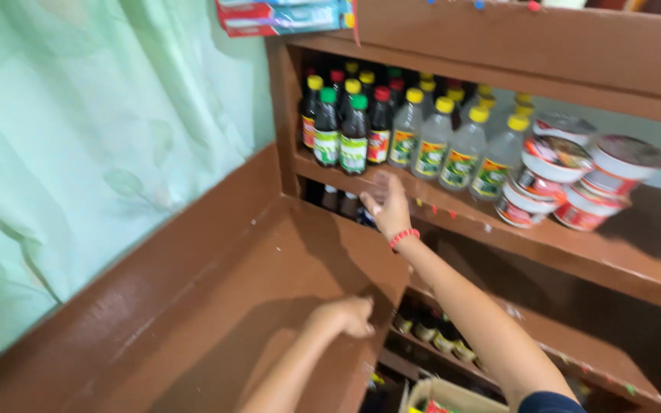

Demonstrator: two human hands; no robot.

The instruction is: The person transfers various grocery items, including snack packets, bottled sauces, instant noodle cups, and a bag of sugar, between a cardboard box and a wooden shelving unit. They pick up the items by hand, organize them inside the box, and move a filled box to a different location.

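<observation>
So the right hand is up at the front edge of the bottle shelf, fingers loosely spread and curled over the lip, with nothing in it as far as I can see. It's touching the shelf just below the dark sauce bottles, which stand upright in a tight row at the left end, with the clear yellow-capped bottles right beside them. The left hand is lower down, fingers curled over the edge of the brown counter, gripping that and nothing else.

If a bottle comes off that row, I'd say grab it by the body, not the cap, and lift straight up before pulling out, since they're packed close and one bump could tip the neighbours. The stacked noodle cups sit well apart on the right.
</observation>
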